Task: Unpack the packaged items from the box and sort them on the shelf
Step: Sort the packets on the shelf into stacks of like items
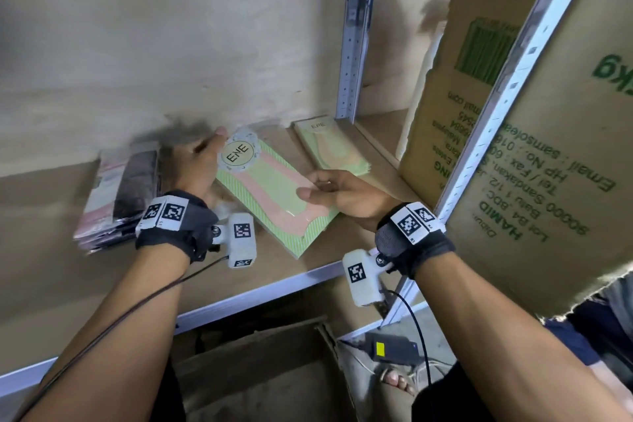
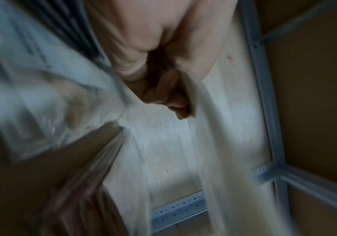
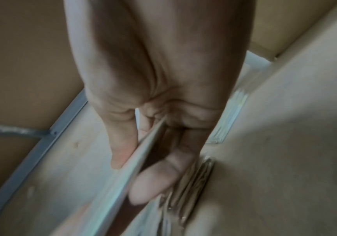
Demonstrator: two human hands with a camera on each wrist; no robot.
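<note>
A green-and-pink striped pack (image 1: 274, 195) with a round "ENE" label lies slanted just above the shelf board (image 1: 51, 267), held by both hands. My left hand (image 1: 209, 161) grips its far end beside the label; in the blurred left wrist view its fingers (image 2: 163, 95) curl against the pack's edge (image 2: 210, 143). My right hand (image 1: 315, 190) pinches the near right edge, thumb (image 3: 121, 151) on top and fingers (image 3: 153, 180) beneath the pack (image 3: 113, 191). A matching ENE stack (image 1: 332, 147) lies at the back right of the shelf.
A stack of dark and pink packets (image 1: 120, 195) sits on the shelf left of my left hand. A large printed cardboard box (image 1: 513, 147) stands at the right behind a metal upright (image 1: 356, 31). An open carton (image 1: 260, 370) lies below the shelf.
</note>
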